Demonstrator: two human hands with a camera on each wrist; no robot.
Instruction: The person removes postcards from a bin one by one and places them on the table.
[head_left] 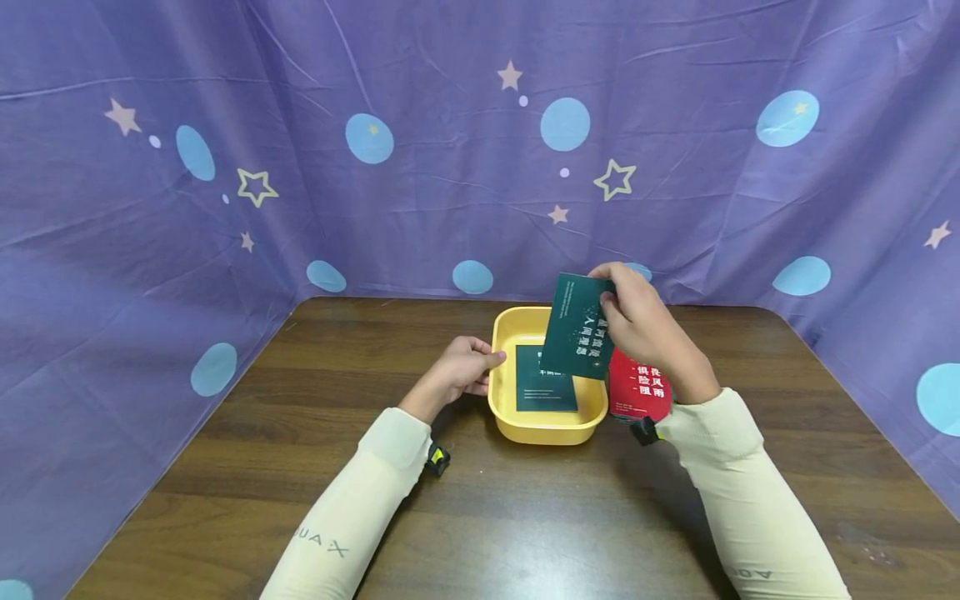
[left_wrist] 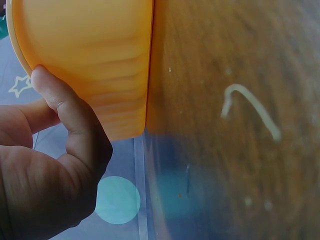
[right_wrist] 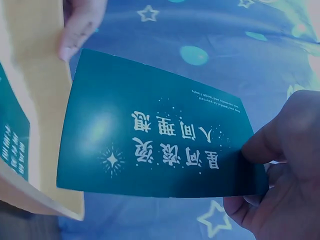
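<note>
A dark green card (head_left: 576, 327) with white lettering is pinched at one edge by my right hand (head_left: 643, 321), thumb on its printed face. It hangs tilted above the right part of a yellow plastic basin (head_left: 551, 435). Inside the basin lies another dark green card (head_left: 546, 400), partly hidden by the held one. My left hand (head_left: 463, 367) grips the basin's left rim, and the left wrist view shows a fingertip (left_wrist: 42, 80) on that rim. In the right wrist view the held card (right_wrist: 125, 115) shows its lettering upside down.
Right of the basin, under my right forearm, lies a red card (head_left: 639, 393) with white characters, its edge over darker cards. The brown wooden table (head_left: 480, 517) ends at a purple curtain (head_left: 450, 217) patterned with stars and blue dots.
</note>
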